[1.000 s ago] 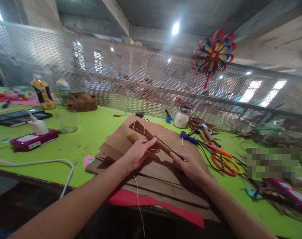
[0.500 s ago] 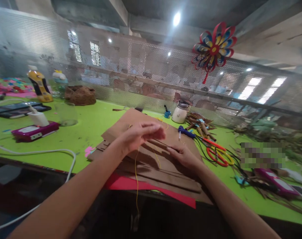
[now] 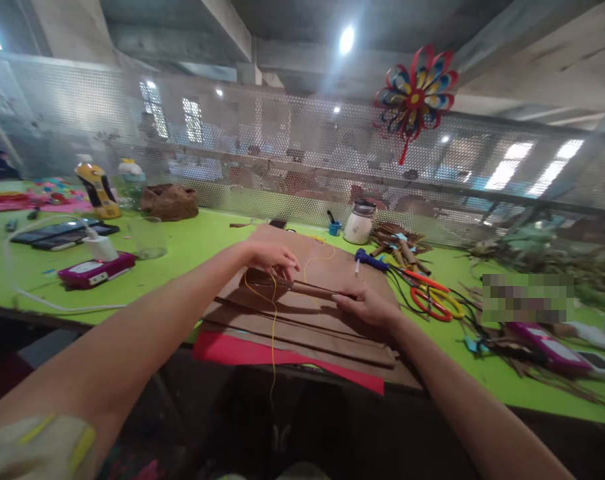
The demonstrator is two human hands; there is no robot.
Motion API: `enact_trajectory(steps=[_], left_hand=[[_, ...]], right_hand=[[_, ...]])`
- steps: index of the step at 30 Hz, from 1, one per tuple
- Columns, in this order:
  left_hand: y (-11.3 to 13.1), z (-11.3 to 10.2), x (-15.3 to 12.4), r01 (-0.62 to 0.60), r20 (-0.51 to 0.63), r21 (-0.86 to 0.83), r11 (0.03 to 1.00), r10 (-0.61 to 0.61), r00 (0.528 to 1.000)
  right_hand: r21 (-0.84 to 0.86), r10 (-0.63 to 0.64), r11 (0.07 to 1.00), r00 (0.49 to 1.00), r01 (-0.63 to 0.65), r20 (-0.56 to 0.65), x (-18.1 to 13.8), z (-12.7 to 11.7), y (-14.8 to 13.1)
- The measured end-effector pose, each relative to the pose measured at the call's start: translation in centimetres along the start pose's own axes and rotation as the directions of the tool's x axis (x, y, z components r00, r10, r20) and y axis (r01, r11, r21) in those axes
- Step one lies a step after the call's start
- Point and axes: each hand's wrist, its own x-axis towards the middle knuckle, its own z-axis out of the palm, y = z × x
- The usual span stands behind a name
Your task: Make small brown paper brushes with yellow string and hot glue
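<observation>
Over the brown cardboard sheets [image 3: 292, 241], my left hand [image 3: 275, 259] is bent downward with its fingers curled together. What its fingertips pinch, if anything, cannot be made out. A thin yellow thread [image 3: 274, 327] comes from beneath that hand and hangs past the table's front edge; another length curves over the cardboard. My right hand [image 3: 367, 305] is closed on the right end of a narrow brown strip [image 3: 315, 289], with the thumb on top. The strip points left toward my left hand, which partly hides its far end. Folded brown pieces [image 3: 307, 333] lie nearer me.
Red paper [image 3: 242, 349] sticks out at the front edge. To the right are a blue glue gun [image 3: 372, 260], orange-handled scissors [image 3: 429, 303] and a jar [image 3: 359, 223]. Left stand a purple power strip [image 3: 97, 270], a clear cup [image 3: 151, 240] and a yellow bottle [image 3: 98, 190].
My left hand has turned from raised and palm-curved to fingers pointing down, moving left and lower. My right hand keeps its hold on the strip. The view has shifted slightly.
</observation>
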Motion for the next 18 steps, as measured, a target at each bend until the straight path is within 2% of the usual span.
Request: enact_trajectory(steps=[2,6,11,14,18], left_hand=[[-0.6,0.4,-0.2,-0.005,0.039,0.047,0.999,0.003,0.999],[0.4,1.3,-0.9,-0.031,0.128,0.109,0.994,0.017,0.992],[1.0,2.5,-1.8,-0.028,0.32,-0.042,0.999,0.04,0.946],[0.6,3.0,-1.8,-0.036,0.343,-0.101,0.994,0.068,0.937],[-0.2,3.1,-1.0,-0.097,0.371,-0.089,0.991,0.123,0.92]], right_hand=[[0.0,-0.011,1.0,1.0,0.011,0.011,0.0,-0.1,-0.1],[-0.005,-0.029,1.0,0.999,0.029,0.026,-0.1,-0.2,-0.4],[-0.037,-0.024,0.999,0.998,0.026,0.057,-0.1,-0.6,-0.5],[-0.058,-0.034,0.998,0.998,0.037,0.06,-0.2,-0.9,-0.4],[-0.051,-0.032,0.998,0.997,0.035,0.07,-0.2,-1.0,-0.6]])
